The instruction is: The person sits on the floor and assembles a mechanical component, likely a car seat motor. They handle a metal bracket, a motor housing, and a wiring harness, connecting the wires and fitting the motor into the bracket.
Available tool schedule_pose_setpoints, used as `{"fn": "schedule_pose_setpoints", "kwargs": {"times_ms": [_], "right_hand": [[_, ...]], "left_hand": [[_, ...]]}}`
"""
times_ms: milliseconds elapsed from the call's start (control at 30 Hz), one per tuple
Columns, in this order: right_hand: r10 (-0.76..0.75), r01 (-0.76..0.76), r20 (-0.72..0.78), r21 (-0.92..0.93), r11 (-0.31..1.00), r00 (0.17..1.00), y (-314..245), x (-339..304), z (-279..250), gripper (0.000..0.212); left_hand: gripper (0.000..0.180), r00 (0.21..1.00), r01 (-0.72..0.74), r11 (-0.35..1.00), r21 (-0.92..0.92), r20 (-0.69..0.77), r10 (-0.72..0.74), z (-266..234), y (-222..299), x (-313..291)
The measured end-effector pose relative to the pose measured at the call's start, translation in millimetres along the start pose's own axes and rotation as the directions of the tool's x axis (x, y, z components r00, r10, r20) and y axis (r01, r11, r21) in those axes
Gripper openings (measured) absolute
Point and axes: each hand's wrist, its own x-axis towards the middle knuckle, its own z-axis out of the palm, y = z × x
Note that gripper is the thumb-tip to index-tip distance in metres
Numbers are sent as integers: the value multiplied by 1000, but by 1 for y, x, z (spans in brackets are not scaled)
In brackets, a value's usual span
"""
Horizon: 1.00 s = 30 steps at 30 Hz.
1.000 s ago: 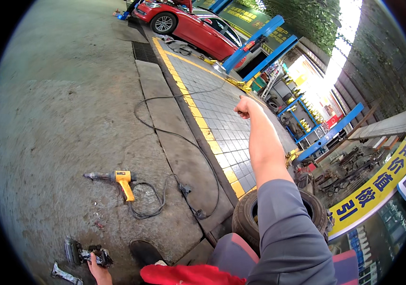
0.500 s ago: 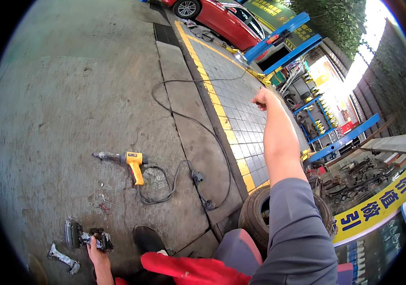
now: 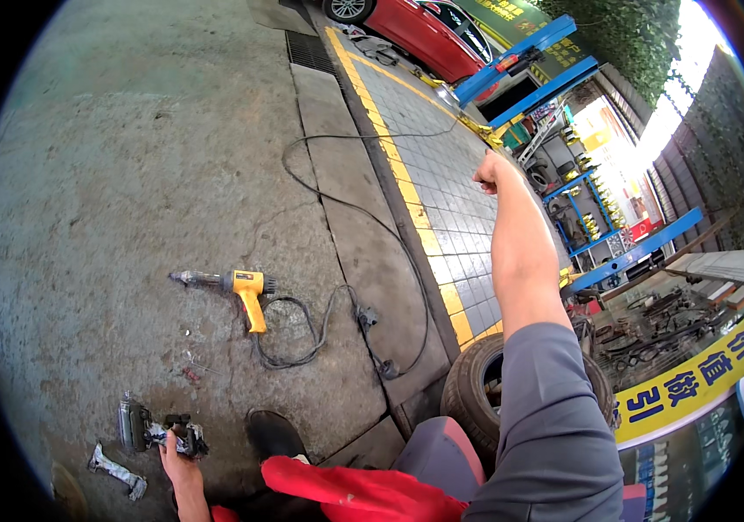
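At the lower left, my left hand [image 3: 182,470] is closed on a dark, grimy metal part [image 3: 187,435] that looks like a brake caliper. A dark grey block with a rounded metal end [image 3: 135,424] sits against its left side; whether they are joined I cannot tell. Below lies a narrow silvery bracket [image 3: 118,471] on the concrete. My right arm stretches far forward over the tiles, and its hand [image 3: 490,172] is up in the air with curled fingers. What they hold, if anything, is hidden. A yellow heat gun [image 3: 248,296] lies ahead, its metal nozzle pointing left.
The heat gun's black cable [image 3: 372,207] loops across concrete and tiles. A tyre [image 3: 476,391] lies beside my right sleeve. Further off are a red car [image 3: 415,33], blue lift arms [image 3: 520,56], shelving with parts [image 3: 593,209] and a yellow banner [image 3: 702,374]. My shoe [image 3: 273,435] stands near the part.
The view has shifted slightly, so the car, lift and tiles sit a little lower and further right. My right arm stays stretched out; my left hand keeps its hold on the metal part.
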Motion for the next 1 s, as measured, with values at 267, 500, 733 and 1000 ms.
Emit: {"fn": "schedule_pose_setpoints", "kwargs": {"times_ms": [267,500,733,1000], "right_hand": [[1,-1,-2,-46,999,1000,4,19,-8,65],[6,-3,32,-81,997,999,6,20,1,86],[-21,15,-48,-119,993,999,-3,-1,9,67],[15,-18,-22,-133,991,1000,-3,1,18,92]], "left_hand": [[33,996,30,999,-11,82,-29,-8,-3,5],[35,1000,-6,1000,-11,20,6,0,-7,4],[36,1000,29,999,19,-11,-29,6,1,-3],[28,1000,-3,1000,27,7,3,-2,-2,1]]}}
